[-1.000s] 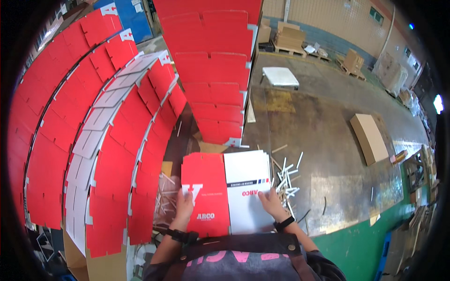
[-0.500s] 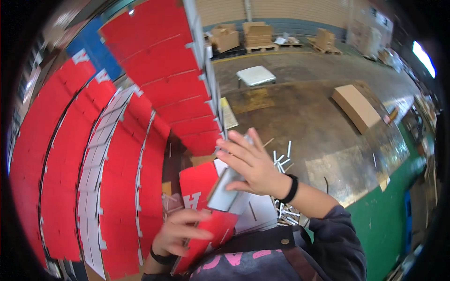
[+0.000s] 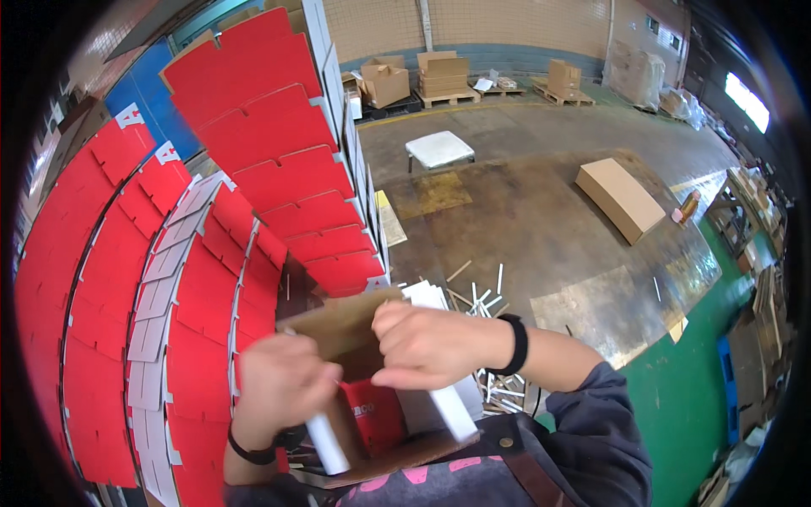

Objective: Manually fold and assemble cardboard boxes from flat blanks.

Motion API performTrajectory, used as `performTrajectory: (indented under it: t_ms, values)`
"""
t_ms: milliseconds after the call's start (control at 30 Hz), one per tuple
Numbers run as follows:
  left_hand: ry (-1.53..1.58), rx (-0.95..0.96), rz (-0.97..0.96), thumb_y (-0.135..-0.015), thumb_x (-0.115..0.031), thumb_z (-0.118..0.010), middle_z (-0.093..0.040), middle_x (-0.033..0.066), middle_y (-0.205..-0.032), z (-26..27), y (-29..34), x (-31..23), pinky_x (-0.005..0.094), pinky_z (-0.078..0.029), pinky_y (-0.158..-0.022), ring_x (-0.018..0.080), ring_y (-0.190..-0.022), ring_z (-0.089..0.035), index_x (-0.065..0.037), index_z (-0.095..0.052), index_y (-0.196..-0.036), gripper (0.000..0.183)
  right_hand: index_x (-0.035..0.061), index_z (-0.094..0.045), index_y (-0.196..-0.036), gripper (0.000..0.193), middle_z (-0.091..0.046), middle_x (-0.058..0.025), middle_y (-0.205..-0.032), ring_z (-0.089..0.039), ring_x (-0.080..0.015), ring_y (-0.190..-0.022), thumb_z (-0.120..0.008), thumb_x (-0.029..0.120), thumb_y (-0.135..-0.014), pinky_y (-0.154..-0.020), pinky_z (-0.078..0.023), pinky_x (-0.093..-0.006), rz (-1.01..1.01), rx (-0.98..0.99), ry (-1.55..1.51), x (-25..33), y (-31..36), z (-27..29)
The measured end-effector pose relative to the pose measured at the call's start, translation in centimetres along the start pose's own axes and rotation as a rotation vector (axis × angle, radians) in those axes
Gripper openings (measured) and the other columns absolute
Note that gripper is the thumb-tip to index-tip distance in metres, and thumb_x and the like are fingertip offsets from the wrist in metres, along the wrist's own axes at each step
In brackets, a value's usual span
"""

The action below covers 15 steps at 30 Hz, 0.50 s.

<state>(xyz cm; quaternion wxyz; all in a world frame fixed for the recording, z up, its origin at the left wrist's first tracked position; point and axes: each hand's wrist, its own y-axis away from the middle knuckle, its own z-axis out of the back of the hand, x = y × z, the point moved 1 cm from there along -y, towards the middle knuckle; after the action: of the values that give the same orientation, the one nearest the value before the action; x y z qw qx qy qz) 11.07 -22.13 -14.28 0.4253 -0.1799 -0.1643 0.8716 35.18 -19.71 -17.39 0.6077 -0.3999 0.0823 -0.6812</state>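
Observation:
In front of my body a cardboard box (image 3: 338,325) stands spread open, brown on the inside, with white side flaps and a red panel (image 3: 372,418) showing within. My left hand (image 3: 285,380), slightly blurred, is curled over the box's left wall. On the opposite wall my right hand (image 3: 435,345) is closed, knuckles up and thumb pointing inward. Both hands' fingertips are hidden behind the walls. White sheets of card (image 3: 427,296) lie just beyond my right hand.
Tall stacks of red-and-white boxes (image 3: 270,169) rise at the left and ahead. White and brown strips (image 3: 494,304) litter the floor at right. Farther off are a white stool (image 3: 439,148), a brown carton (image 3: 621,198) and cartons on pallets (image 3: 443,76).
The flat red-and-white cardboard has become an open box with its brown inside showing. My left hand has risen onto its wall; my right has moved down and curled its fingers.

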Motion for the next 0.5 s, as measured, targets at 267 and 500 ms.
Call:
performTrajectory:
  t_ms: [267,500]
  values:
    - [0.141,-0.185,0.379,-0.081,-0.023,-0.075,-0.055,0.0172,-0.100,-3.5,7.7,-4.1,0.0425,-0.047,-0.081,0.0339,-0.091,-0.057,-0.005,-0.061,-0.101,0.031,0.0039,-0.055,-0.108,0.040,-0.060,-0.0161,-0.090,-0.061,-0.0350,-0.086,-0.072,0.032,-0.085,-0.078,-0.048,-0.0450,-0.519,-0.445,0.471,4.8,1.5,-1.9]
    - [0.570,-0.448,0.597,-0.094,-0.013,-0.057,-0.054,0.0103,-0.081,-7.7,11.0,-1.8,0.0353,-0.047,-0.065,0.0215,-0.071,-0.055,-0.005,-0.051,-0.087,0.011,0.0053,-0.054,-0.108,0.025,-0.061,-0.0134,-0.065,-0.064,-0.0319,-0.060,-0.067,0.016,-0.090,-0.056,-0.048,-0.0415,-1.108,-0.381,0.132,1.7,10.5,-6.5]
